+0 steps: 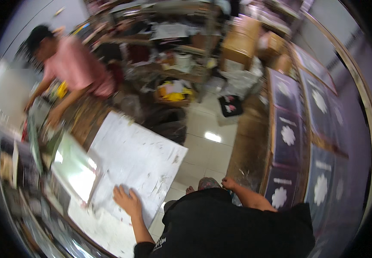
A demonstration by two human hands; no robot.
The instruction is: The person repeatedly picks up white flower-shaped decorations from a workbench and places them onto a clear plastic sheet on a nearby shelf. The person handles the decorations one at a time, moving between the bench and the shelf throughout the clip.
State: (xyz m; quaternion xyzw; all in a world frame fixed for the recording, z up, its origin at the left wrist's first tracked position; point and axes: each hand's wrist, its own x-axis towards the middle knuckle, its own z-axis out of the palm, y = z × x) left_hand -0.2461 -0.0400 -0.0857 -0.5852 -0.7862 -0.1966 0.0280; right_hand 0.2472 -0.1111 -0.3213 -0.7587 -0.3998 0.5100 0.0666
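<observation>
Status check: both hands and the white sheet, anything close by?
Left hand flat, open on white sheet. Right hand off the table, empty by the look of it. Glass pane beside the sheet; another person at the far end.

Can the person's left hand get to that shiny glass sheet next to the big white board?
Probably yes. The left hand lies flat on the white board, and the glass sheet sits just to its left with nothing visible between them.
</observation>
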